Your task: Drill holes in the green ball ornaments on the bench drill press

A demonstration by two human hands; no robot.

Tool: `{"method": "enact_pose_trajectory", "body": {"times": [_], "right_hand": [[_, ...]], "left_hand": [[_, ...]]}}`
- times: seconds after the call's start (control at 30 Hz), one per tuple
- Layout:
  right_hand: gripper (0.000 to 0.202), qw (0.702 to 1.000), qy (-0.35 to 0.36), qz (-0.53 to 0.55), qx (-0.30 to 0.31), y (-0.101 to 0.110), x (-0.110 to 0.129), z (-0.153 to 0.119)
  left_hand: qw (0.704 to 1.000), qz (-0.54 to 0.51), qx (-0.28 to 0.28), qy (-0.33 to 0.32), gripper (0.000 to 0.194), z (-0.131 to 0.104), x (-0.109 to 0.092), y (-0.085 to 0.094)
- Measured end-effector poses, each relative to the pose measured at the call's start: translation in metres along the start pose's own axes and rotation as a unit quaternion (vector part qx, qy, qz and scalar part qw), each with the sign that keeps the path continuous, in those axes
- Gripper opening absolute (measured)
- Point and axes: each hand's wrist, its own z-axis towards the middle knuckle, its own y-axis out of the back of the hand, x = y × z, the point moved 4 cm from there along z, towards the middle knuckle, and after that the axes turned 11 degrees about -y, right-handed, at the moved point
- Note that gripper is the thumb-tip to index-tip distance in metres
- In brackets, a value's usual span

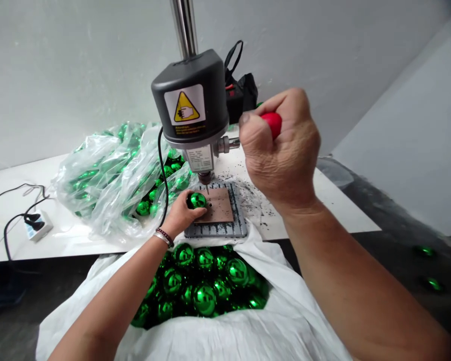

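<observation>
Green ball (198,200) is under the drill press (191,95), near its bit (207,190); left hand (182,211) has it between thumb and fingers, spread just ball-wide. Left finger ends hard to make out behind it; can't tell if it touches the board (222,211). Right hand (281,150) fisted round the red knob (273,124), right of the press, fingertips mostly hidden. Ball's round: no long axis, facing unreadable.

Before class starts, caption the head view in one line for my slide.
The left hand holds a shiny green ball near the drill chuck while the right hand grips the red knob.
</observation>
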Motion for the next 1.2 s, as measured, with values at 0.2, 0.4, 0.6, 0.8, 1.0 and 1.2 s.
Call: {"method": "enact_pose_trajectory", "body": {"times": [0.2,0.4,0.6,0.8,1.0,1.2], "right_hand": [[0.02,1.0,-0.011,0.018,0.0,0.003,0.001,-0.003],[0.018,1.0,-0.012,0.024,0.005,0.002,0.002,-0.001],[0.018,0.999,-0.018,0.026,0.005,0.003,0.002,-0.001],[0.017,1.0,-0.014,0.008,0.005,0.003,0.002,-0.001],[0.018,1.0,-0.013,0.015,0.004,0.002,0.003,-0.001],[0.018,1.0,-0.018,0.018,0.01,0.003,0.003,-0.001]], "left_hand": [[0.997,0.018,0.008,-0.07,0.057,0.01,-0.002,-0.01],[0.993,0.035,0.057,-0.1,0.057,0.006,-0.004,-0.013],[0.992,-0.002,0.075,-0.104,0.048,0.0,-0.005,-0.011],[0.998,-0.05,0.033,-0.024,0.048,0.006,0.009,-0.011],[0.998,-0.036,0.051,-0.031,0.039,0.008,0.001,-0.008],[0.997,-0.019,0.062,-0.04,0.053,0.011,-0.002,-0.011]]}}
